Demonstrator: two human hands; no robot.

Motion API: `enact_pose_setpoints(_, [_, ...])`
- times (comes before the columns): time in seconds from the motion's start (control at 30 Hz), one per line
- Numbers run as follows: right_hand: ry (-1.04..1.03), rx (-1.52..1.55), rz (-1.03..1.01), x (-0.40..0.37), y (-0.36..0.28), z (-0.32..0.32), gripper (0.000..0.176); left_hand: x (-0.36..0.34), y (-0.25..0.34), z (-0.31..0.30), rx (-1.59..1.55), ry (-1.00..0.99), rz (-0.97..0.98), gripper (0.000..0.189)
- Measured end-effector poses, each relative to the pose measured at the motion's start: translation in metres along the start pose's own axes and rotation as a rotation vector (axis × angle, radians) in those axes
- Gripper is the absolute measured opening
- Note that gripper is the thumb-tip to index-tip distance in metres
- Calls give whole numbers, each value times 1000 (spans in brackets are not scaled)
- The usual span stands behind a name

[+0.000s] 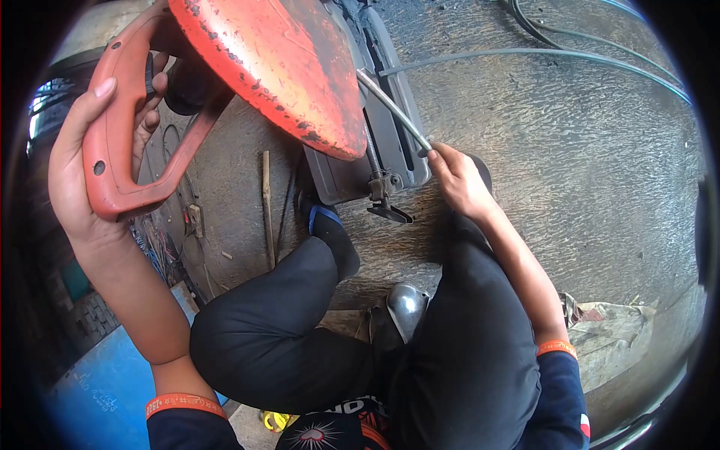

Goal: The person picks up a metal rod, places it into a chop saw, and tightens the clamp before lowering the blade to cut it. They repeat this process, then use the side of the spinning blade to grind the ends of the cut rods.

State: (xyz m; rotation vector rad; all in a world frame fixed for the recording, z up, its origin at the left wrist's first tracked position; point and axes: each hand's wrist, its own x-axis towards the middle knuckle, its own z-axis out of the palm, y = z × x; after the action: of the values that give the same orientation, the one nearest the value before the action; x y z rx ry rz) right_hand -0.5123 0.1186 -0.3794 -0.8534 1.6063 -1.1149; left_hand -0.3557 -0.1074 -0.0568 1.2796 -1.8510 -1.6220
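Note:
My left hand point(75, 172) is wrapped round the red handle point(120, 127) of a cut-off saw at the upper left. The saw's worn red blade guard point(277, 67) hides the blade. My right hand point(459, 178) grips the near end of a thin metal rod point(397, 109). The rod slants up and left, its far end beside the guard's edge. Beneath lies the saw's dark base point(334, 176), with a threaded clamp screw point(373, 154) and a black crank handle point(390, 213) at its near end.
Hoses point(555, 52) cross the floor at the upper right. A wooden stick point(266, 202) lies left of the base. Between my legs is a shiny rounded metal object point(407, 307). A blue panel point(105, 390) stands lower left, a crumpled cloth point(611, 330) lower right.

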Motion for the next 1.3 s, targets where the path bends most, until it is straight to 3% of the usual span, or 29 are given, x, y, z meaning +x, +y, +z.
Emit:
enact_pose_setpoints(0.4, [79, -57, -85, -3, -8, 0, 24, -2, 0, 6, -10, 80, 0, 51])
enact_pose_setpoints(0.57, [178, -92, -277, -2, 3, 6, 27, -2, 0, 4, -35, 67, -25, 50])
enact_pose_setpoints(0.8, [193, -106, -254, -4, -1, 5, 31, -2, 1, 2, 2, 121, -33, 49])
enact_pose_setpoints(0.87, [134, -2, 24, -5, -8, 1, 28, 1, 1, -8, 2, 0, -67, 48])
enact_pose_setpoints(0.9, [133, -1, 22, -2, -4, 0, 28, 1, 1, -7, 3, 1, -67, 48])
enact_pose_setpoints(0.97, [18, 406, 208, 5, 13, -3, 35, 1, 1, -5, 7, -9, -50, 47])
enact_pose_setpoints(1.0, [-1, 425, 163, 5, 18, -3, 42, 2, 1, -5, 8, -8, -51, 47])
enact_pose_setpoints(1.1, [-44, 593, 152, 7, 23, -5, 38, 1, 1, -5, 15, -2, -30, 46])
enact_pose_setpoints(1.3, [-178, 567, 216, 5, 12, -4, 36, -1, 0, 2, 8, 89, 3, 52])
